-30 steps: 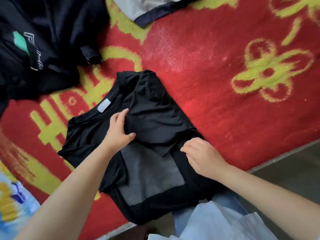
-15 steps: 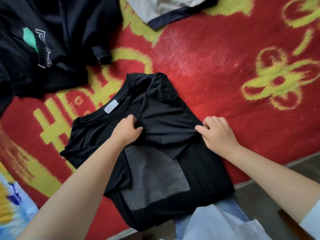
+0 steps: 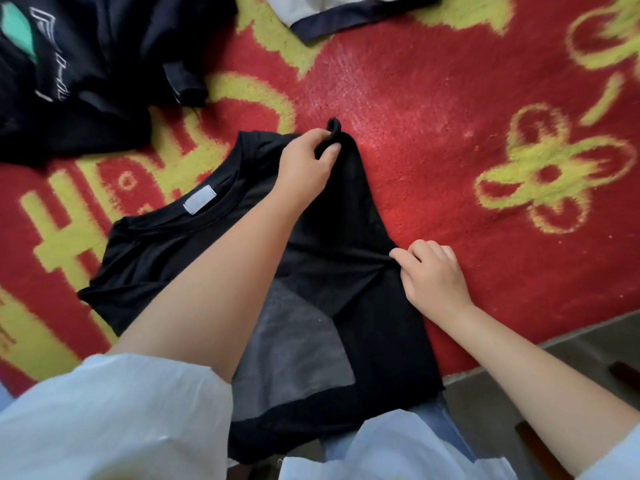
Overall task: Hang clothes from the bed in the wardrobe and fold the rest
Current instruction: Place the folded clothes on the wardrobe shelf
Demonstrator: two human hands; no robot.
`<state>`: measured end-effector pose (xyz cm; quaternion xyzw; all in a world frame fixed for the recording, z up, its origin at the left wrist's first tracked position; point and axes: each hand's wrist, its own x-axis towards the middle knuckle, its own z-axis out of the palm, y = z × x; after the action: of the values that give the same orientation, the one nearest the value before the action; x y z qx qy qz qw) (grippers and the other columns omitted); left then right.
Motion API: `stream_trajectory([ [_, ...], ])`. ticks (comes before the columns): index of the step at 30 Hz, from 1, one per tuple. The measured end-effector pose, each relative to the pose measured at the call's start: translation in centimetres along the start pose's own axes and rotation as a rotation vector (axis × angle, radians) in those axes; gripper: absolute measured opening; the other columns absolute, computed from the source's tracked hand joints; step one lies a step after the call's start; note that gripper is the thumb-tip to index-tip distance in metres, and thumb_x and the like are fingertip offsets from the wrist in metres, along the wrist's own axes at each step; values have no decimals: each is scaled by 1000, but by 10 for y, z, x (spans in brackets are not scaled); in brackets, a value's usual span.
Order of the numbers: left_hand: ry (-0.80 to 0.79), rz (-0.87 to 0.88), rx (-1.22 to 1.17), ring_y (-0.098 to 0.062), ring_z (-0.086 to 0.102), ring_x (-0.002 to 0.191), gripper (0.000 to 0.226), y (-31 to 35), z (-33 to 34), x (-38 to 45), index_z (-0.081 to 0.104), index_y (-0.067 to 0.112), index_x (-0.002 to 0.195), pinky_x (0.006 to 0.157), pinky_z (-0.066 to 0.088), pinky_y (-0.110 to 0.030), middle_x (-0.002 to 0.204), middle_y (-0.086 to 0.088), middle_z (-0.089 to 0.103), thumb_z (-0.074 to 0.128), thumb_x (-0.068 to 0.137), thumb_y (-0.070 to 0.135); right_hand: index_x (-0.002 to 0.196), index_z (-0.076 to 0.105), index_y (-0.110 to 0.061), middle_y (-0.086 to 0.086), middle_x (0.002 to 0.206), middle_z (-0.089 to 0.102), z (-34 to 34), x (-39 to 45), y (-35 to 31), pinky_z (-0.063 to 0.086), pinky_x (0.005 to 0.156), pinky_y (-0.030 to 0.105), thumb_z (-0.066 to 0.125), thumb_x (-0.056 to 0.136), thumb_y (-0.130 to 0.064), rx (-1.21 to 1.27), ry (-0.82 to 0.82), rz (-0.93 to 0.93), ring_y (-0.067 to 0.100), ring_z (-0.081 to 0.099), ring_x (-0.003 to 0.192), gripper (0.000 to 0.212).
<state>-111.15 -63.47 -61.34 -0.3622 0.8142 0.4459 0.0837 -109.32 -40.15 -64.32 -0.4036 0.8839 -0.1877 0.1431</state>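
2 bare hands worked on a black shirt (image 3: 329, 271) spread flat on a red blanket (image 3: 433, 116) with yellow patterns. The shirt lay near the blanket's near edge, its hem hanging just over that edge, its neckline toward the left with a pale label (image 3: 200, 199) showing inside the collar. A grey panel (image 3: 294, 341) showed on the shirt's lower middle.

The left hand (image 3: 306, 161) reached across the shirt to its far side, fingers and thumb curled around a bunched bit of black fabric, pinching it and lifting it slightly off the blanket. The right hand (image 3: 431, 275) sat at the shirt's right edge, fingers curled, fingertips (image 3: 398, 254) pinching a fold of cloth there. Both forearms were bare, with loose white sleeves (image 3: 114, 410) pushed up toward the elbows.

At the blanket's far left corner lay a heap of dark clothes (image 3: 86, 71), one piece with white print and a green patch. At the far edge, near the middle, lay a grey garment (image 3: 346, 15) with a dark band. Beyond the blanket's near right edge was a grey floor (image 3: 571, 358).
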Motion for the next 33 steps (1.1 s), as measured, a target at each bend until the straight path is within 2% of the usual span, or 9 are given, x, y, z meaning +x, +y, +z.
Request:
stream_trajectory([
  [3, 83, 46, 83, -13, 51, 111, 32, -4, 3, -3, 54, 7, 124, 84, 29, -8, 118, -3, 59, 51, 94, 19, 89, 68, -6, 7, 64, 52, -3, 4, 1, 45, 54, 32, 41, 72, -12, 6, -63, -1, 28, 55, 54, 32],
  [9, 277, 28, 188, -33, 44, 122, 50, -62, -1, -88, 44, -6, 129, 103, 24, -25, 127, -21, 49, 55, 86, 18, 121, 52, 4, 20, 94, 59, -12, -26, -1, 44, 81, 47, 69, 79, -13, 102, -230, 320, 39, 56, 88, 49],
  [14, 307, -487, 213, -32, 29, 132, 54, -123, 27, -236, 37, -1, 137, 109, 20, -35, 141, -20, 34, 57, 89, 15, 124, 51, 1, 9, 89, 55, -13, -68, -21, 39, 86, 39, 63, 84, -13, 253, -284, 518, 26, 52, 84, 44],
  [18, 349, -871, 147, -33, 25, 134, 63, -141, 57, -319, 27, 1, 141, 108, 19, -37, 145, -19, 27, 58, 88, 15, 122, 55, -3, 18, 103, 64, -12, -93, -33, 39, 87, 30, 62, 86, -18, 368, -263, 704, 27, 58, 91, 40],
  [20, 403, -1104, 26, -33, 23, 135, 67, -151, 66, -349, 20, 3, 144, 108, 21, -41, 148, -17, 22, 57, 89, 17, 121, 55, -2, 17, 108, 63, -8, -116, -42, 38, 87, 29, 63, 86, -19, 386, -308, 725, 27, 57, 101, 40],
  [23, 507, -1328, -223, -32, 22, 137, 71, -176, 73, -378, 18, 6, 146, 107, 24, -39, 150, -16, 19, 57, 88, 18, 115, 53, -5, 2, 96, 56, 0, -159, -50, 35, 73, 18, 63, 85, -14, 490, -345, 788, 18, 53, 91, 33],
  [27, 406, -1180, -393, -33, 41, 124, 54, -218, 84, -407, 38, 8, 135, 100, 36, -40, 137, -15, 41, 58, 88, 24, 109, 58, -5, 11, 98, 63, 17, -214, -46, 39, 73, 23, 61, 84, -2, 550, -422, 883, 17, 54, 86, 25],
  [29, 376, -1036, -341, -32, 49, 109, 32, -237, 85, -419, 49, 3, 114, 88, 40, -34, 118, -15, 52, 54, 92, 25, 108, 60, 0, 12, 97, 60, 23, -237, -42, 36, 73, 27, 54, 85, 4, 506, -424, 936, 20, 51, 87, 25],
  [33, 386, -833, -387, -20, 39, 76, 17, -262, 79, -440, 42, 7, 89, 68, 26, -27, 79, -5, 44, 42, 98, 22, 96, 56, -4, 11, 87, 51, 21, -265, -41, 31, 59, 29, 37, 85, 7, 414, -344, 981, 20, 42, 68, 24],
])
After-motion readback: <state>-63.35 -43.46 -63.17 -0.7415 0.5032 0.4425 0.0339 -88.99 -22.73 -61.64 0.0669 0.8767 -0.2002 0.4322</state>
